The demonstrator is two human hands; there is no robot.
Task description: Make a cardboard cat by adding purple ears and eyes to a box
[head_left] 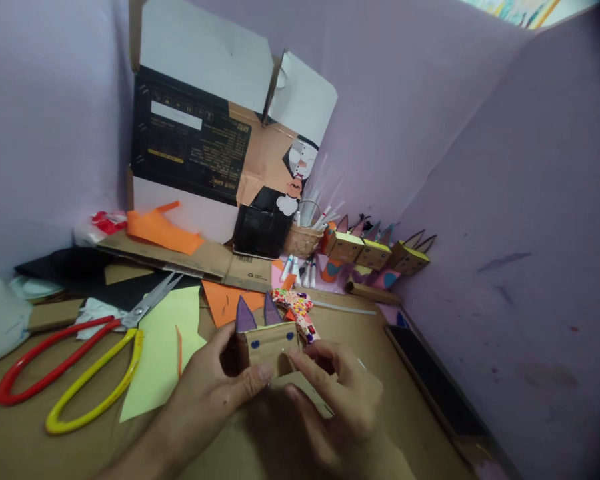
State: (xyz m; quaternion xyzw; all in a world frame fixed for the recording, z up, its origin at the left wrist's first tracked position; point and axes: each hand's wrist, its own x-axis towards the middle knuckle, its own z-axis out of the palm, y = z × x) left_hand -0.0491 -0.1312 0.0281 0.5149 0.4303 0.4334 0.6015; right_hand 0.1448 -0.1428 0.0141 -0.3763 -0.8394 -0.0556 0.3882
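A small cardboard box figure [269, 347] with purple pointed ears and two blue dot eyes is upright in front of me. My left hand [215, 380] grips its left side, thumb across the lower front. My right hand [337, 393] is at its lower right, the index finger touching the front near the right eye and the thumb lower down; whether a small thing lies between those fingers cannot be made out. Below the face, a cardboard flap [307, 393] shows between the hands. Behind the figure lies a colourful patterned piece [297, 307].
Large scissors [125, 327] with red and yellow handles lie left on yellow paper [155, 387]. An opened box [190, 140] stands behind. Further right are a basket [304, 241] of markers, several similar figures [375, 253] and a dark tray-like object [435, 387].
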